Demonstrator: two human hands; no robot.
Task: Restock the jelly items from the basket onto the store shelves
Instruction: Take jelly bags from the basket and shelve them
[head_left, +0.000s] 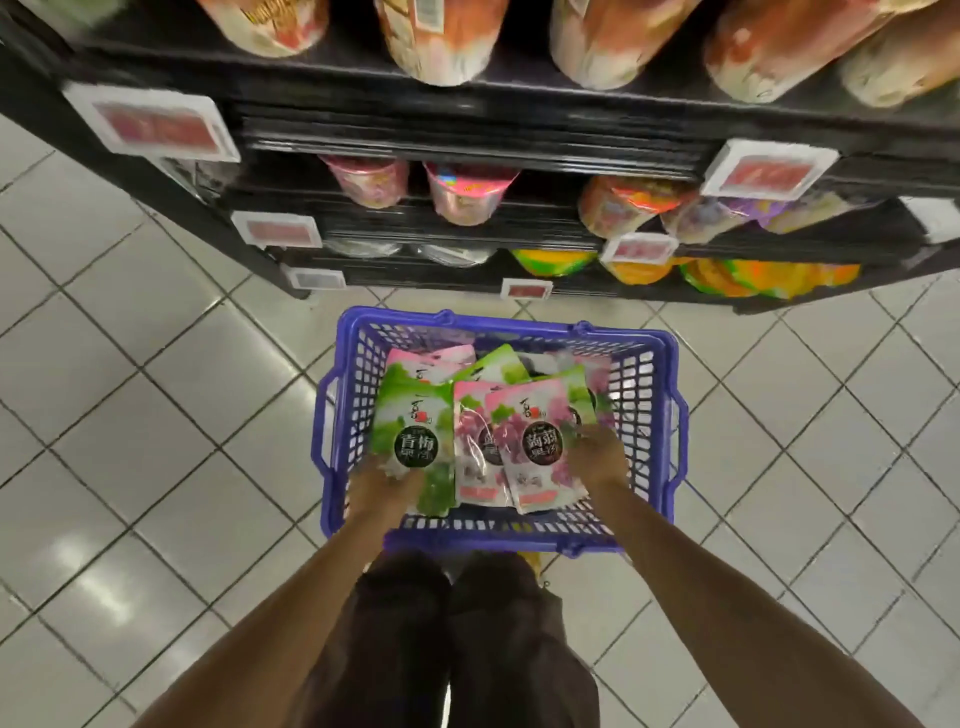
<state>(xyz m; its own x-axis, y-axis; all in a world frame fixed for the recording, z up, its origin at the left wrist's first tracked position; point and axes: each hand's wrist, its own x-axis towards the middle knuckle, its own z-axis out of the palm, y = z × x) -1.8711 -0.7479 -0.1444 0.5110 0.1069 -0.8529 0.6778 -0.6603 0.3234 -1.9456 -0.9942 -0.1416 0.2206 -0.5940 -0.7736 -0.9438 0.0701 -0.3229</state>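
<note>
counts: one basket (467, 319), one left hand (382, 483), one right hand (597, 457).
green pouches (410, 415) three; pink pouches (524, 415) at least three.

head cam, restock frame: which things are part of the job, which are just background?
Job:
- left hand gripping green pouch
- right hand gripping pink pouch
- blue basket holding more pouches
- black shelves

Background:
- price tags
- tubs already shelved
- floor tiles
</note>
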